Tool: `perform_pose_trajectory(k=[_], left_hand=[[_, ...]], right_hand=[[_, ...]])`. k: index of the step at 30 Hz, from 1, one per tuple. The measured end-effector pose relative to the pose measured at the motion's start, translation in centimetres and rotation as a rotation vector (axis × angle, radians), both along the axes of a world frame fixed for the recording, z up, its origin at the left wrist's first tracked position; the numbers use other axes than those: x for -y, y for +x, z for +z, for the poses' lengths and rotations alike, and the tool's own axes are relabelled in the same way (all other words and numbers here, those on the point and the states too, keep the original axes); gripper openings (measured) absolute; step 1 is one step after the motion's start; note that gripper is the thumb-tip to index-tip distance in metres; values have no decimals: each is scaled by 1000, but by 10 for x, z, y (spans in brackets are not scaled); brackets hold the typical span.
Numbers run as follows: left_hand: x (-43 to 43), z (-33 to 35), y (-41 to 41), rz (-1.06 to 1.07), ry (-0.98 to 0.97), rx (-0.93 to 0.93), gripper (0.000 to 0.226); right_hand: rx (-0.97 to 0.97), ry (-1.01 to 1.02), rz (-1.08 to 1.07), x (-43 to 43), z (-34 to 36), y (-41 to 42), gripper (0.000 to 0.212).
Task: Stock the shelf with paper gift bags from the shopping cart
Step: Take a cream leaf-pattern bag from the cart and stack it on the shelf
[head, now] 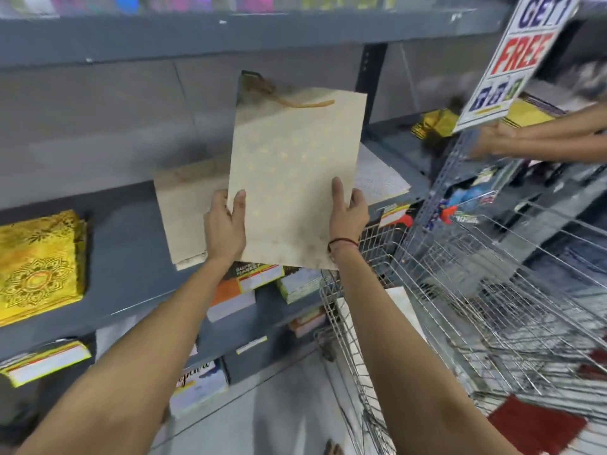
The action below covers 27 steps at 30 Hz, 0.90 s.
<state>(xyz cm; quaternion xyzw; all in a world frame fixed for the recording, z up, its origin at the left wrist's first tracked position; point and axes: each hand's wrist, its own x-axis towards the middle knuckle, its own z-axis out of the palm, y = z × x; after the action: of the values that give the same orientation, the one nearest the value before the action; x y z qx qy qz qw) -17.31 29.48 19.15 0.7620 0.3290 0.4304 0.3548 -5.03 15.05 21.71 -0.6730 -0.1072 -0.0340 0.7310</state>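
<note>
Grey shelf (131,238) carried a yellow bag stack (39,267) at left. Wire shopping cart (476,307) stood at right. Cream gift bag (295,178) was upright above the shelf edge, left hand (225,224) and right hand (348,215) each pinching a lower side.

A shop: grey steel shelving (138,231) w/ stacked stock, wire shopping cart (492,307), "GET 1 FREE" promo sign (512,60)

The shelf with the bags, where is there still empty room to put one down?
Bare shelf shows between the yellow bag stack and the cream bag stack. The right end is crowded: white sheets lie there, and both hands hold a cream bag over it.
</note>
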Motion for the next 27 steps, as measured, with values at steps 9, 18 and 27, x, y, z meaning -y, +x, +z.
perform_pose_trajectory(k=[9,18,27], left_hand=[[-70,14,-36,220,-127,53,46],[-99,-2,-60,92,-328,-287,34],[-98,-18,-87,-180,-378,-584,76]], right_hand=[[12,-226,439,-50,-37,-16,39],[78,-423,511,-104,-36,-1,30],[105,-703,579,-126,-66,6,41]])
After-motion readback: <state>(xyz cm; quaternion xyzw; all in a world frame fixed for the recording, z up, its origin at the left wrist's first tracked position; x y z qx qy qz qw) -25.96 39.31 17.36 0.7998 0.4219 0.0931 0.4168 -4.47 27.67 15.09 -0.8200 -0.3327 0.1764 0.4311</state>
